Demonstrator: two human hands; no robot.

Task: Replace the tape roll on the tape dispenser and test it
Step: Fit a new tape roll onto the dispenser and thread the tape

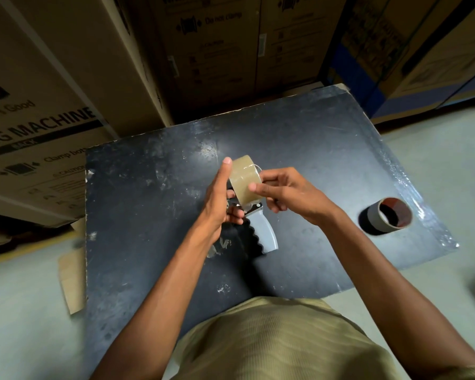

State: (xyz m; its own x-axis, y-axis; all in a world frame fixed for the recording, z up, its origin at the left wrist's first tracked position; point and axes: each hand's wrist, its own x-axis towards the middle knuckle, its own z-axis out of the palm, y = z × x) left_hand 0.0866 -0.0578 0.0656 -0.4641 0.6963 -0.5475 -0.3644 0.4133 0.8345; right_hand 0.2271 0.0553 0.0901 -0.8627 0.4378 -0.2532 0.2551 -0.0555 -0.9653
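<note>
A tan tape roll [242, 179] sits on the tape dispenser, whose grey scalloped handle [262, 234] points toward me above the dark table [148, 215]. My left hand [220, 198] grips the dispenser's frame below the roll, thumb raised along the roll's left side. My right hand [283, 193] holds the roll from the right, thumb pressed on its outer face. The dispenser's front and blade are hidden behind the roll and my fingers.
An empty cardboard tape core [387, 216] lies on its side at the table's right edge. Large cardboard boxes [52, 105] stand close behind and to the left of the table. A flat cardboard scrap [72, 281] lies on the pale floor at left.
</note>
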